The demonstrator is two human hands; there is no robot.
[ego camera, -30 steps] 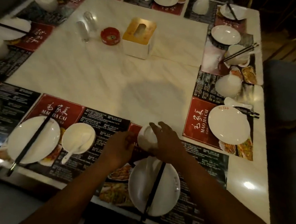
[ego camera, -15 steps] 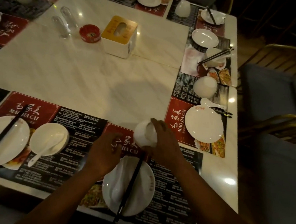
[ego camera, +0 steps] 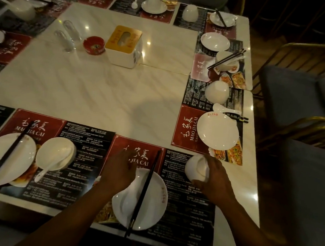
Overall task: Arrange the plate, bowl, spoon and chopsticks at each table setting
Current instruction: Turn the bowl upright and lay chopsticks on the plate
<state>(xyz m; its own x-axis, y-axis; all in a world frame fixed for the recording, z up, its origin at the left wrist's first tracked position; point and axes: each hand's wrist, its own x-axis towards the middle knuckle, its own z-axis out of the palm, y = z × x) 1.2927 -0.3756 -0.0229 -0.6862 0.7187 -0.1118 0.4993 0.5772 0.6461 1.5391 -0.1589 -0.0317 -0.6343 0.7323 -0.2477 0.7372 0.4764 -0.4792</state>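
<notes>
Bowl (ego camera: 197, 169), white and tipped on its side, is clasped by the right hand (ego camera: 212, 180) at lower right of centre, over the black placemat (ego camera: 187, 204); the grip is closed around its rim. Just left of it, a white plate (ego camera: 149, 200) is seen on the same placemat, with black chopsticks (ego camera: 143, 193) laid lengthwise across it and a white spoon (ego camera: 126, 200) lying in its left half. The plate's upper left edge is touched by the left hand (ego camera: 119, 170), whose grip cannot be told. A marble tabletop (ego camera: 95, 92) carries everything.
</notes>
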